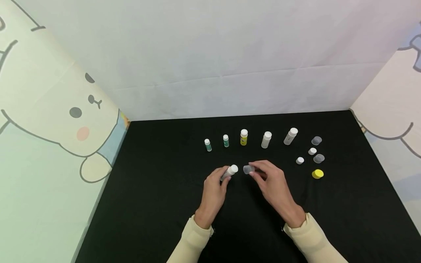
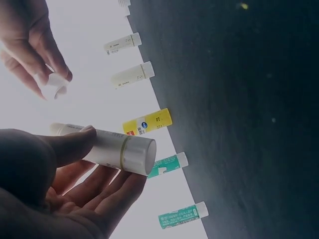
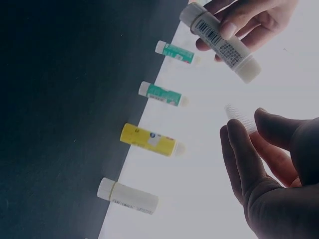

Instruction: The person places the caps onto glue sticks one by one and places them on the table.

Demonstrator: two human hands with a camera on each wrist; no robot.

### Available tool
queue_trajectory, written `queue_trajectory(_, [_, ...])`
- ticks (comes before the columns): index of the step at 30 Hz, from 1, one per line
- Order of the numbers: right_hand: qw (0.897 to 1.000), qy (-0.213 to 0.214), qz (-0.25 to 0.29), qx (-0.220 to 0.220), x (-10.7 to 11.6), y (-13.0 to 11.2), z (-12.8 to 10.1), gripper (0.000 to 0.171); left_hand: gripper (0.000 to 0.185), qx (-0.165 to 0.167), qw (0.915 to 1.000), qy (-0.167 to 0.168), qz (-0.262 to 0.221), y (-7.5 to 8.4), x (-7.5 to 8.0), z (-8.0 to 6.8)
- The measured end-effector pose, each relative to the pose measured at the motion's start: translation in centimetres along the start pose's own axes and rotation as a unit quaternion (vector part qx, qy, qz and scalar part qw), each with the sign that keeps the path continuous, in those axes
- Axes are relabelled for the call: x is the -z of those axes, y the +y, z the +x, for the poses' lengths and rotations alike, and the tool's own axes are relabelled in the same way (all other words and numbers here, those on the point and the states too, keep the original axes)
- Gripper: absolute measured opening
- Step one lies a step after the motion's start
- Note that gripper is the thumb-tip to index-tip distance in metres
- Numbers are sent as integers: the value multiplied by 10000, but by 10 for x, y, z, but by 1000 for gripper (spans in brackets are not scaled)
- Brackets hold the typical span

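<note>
My left hand [image 1: 212, 191] grips a white glue stick [image 1: 228, 173] by its barrel, tilted with its top toward the right. In the right wrist view the pale glue end of that stick [image 3: 219, 40] shows bare, without a cap. Just to the right, my right hand [image 1: 275, 186] pinches a small translucent cap [image 1: 247, 169] between thumb and fingertips. The cap [image 3: 238, 115] is apart from the stick, a short gap away.
Behind the hands stand two green glue sticks [image 1: 208, 145] [image 1: 226, 141], a yellow one [image 1: 243, 138] and two white ones [image 1: 266, 140] [image 1: 290, 136]. Loose at right lie a yellow cap [image 1: 317, 174], white caps [image 1: 299, 160] and clear caps [image 1: 319, 158] on the black table [image 1: 148, 204].
</note>
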State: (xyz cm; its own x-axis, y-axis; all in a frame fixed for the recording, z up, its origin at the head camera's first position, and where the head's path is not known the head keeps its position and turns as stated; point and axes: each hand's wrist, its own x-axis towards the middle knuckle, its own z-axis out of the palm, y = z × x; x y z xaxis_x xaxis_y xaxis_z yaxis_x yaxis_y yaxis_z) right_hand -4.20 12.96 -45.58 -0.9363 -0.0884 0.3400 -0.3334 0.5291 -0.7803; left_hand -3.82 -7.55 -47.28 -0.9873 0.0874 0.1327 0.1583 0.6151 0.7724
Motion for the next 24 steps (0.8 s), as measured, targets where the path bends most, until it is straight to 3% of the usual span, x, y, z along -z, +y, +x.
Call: queue_trajectory(24, [9996, -21, 180, 232, -5, -6, -1, 33, 31, -43, 10000, -82, -1, 6, -3, -5])
